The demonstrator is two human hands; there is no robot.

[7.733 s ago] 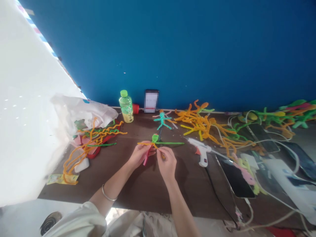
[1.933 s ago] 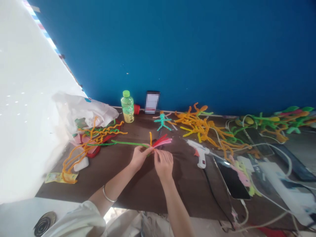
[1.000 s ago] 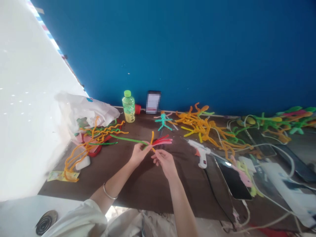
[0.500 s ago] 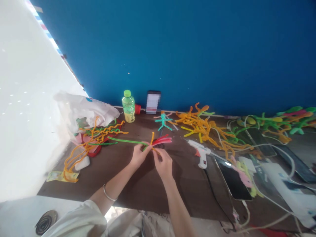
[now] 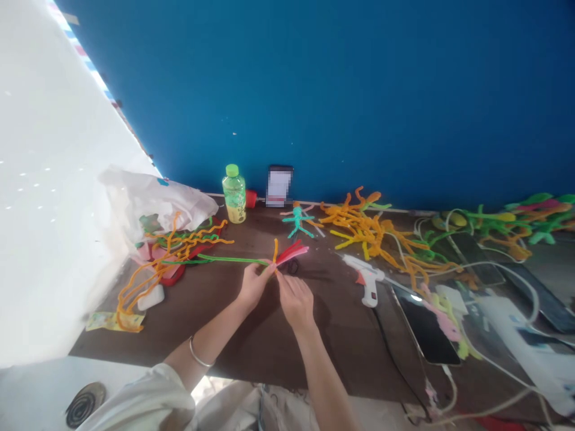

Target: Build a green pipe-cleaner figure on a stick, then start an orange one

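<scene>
Between my two hands is a bundle of fuzzy pipe cleaners. Its green stems [image 5: 229,259] stretch to the left, and its red and pink ends [image 5: 291,252] fan out to the right. An orange pipe cleaner [image 5: 275,248] crosses the bundle, one end standing up. My left hand [image 5: 255,284] pinches the bundle where the colours meet. Close beside it, my right hand [image 5: 294,297] has its fingers pressed together at the lower part of the orange pipe cleaner. A small turquoise pipe-cleaner figure [image 5: 297,220] is on the table beyond my hands.
To the right lie a white glue gun [image 5: 369,281], a dark phone [image 5: 424,326], cables and a heap of orange pipe-cleaner pieces [image 5: 368,230]. A bottle [image 5: 234,197] and a propped phone [image 5: 279,187] stand at the back. Wavy orange pipe cleaners [image 5: 155,272] and a plastic bag [image 5: 179,197] are left.
The bundle has turned slightly, with the green stems lying lower on the left and the red and pink ends pointing more upward. Both hands stay close together at its middle.
</scene>
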